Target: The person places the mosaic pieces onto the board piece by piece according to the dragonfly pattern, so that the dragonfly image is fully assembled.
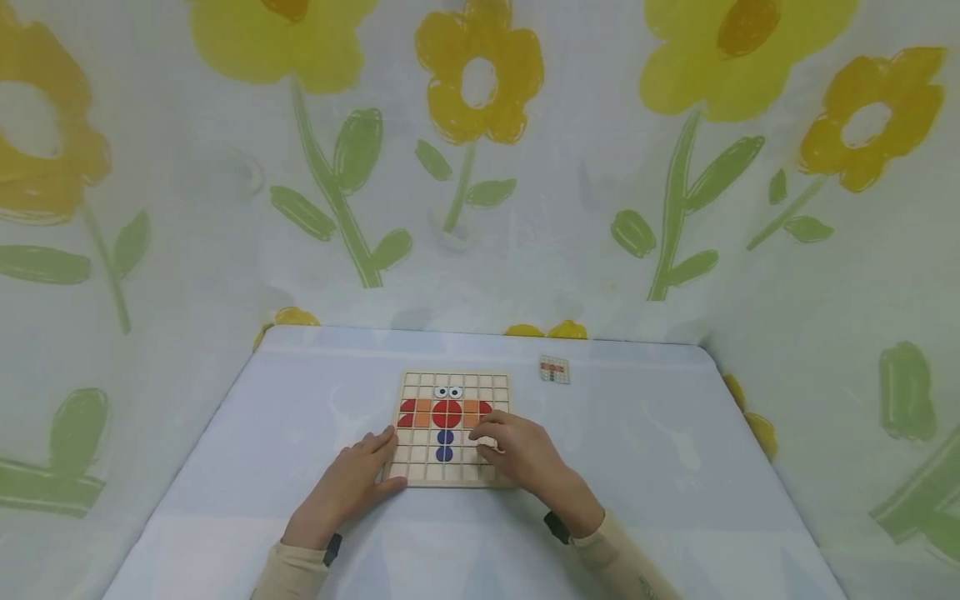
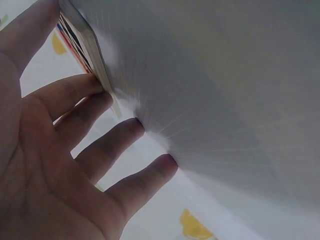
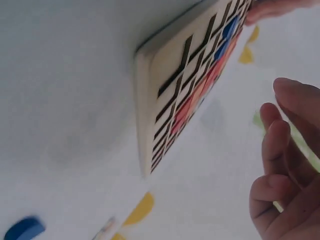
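A wooden grid board lies on the table. Its tiles include two eyes, red curved pieces, orange squares and blue half-circles, forming a figure. My left hand rests against the board's lower left corner, thumb at the front edge and fingers along the left side. In the left wrist view those fingers are spread, some touching the tabletop. Over the board's right part hovers my right hand, hiding some cells. The right wrist view shows its fingers loosely bent, with nothing seen between them and the thumb.
A small pattern card showing a similar grid lies beyond the board's upper right corner. In the right wrist view a blue curved piece sits on the table away from the board. A flower-printed curtain encloses the table.
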Available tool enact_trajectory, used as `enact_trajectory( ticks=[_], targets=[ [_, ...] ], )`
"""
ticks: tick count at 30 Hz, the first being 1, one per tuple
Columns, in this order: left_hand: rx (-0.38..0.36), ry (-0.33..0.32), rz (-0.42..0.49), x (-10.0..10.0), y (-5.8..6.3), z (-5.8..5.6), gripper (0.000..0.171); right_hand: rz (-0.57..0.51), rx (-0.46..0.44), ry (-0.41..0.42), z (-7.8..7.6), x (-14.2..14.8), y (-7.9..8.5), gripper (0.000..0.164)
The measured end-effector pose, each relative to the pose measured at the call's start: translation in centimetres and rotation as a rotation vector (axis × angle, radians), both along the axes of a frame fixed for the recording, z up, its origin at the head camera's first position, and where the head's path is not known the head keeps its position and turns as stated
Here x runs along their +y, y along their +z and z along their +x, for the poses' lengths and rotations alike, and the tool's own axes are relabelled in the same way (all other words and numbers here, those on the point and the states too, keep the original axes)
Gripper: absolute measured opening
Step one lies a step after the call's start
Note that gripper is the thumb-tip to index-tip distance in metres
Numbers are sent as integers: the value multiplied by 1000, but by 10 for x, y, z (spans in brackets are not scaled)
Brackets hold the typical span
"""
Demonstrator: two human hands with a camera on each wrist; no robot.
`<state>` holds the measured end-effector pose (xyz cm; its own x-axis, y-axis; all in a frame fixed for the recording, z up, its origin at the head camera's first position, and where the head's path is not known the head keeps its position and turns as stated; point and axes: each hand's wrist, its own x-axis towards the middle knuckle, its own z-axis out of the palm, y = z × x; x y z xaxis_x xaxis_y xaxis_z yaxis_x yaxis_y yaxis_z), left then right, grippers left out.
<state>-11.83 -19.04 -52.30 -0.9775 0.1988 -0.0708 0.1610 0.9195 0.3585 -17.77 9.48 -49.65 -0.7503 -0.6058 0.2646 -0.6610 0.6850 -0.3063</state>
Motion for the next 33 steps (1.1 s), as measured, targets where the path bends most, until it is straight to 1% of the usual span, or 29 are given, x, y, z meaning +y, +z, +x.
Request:
enact_trajectory(
  ticks=[5,8,10,14,18,23,27,30,33],
  targets=[
    [-10,-1,16,0,-2,0,80,-117,94,58,0,27,4,33],
    [-4,-8,24,0,-4,-1,80,-162,124,63,0,43,9,41],
    [0,-15,24,-1,-5,-1,80,-171,130,41,-1,54,11,44],
    [0,-23,28,-1,-5,-1,79,-152,124,-18,-1,78,13,48],
    [3,-26,30,-2,-3,0,79,-112,54,-69,0,99,9,50],
    [-2,-21,21,-2,-2,0,79,-35,-89,-90,4,119,-1,45],
    [-2,-18,11,-2,-1,0,79,36,-201,-118,7,128,-10,38],
    [-3,-20,12,-2,-1,0,79,65,-281,-135,8,132,-15,35],
    [-8,-20,15,-2,-1,0,79,86,-324,-131,8,134,-19,35]
  ],
)
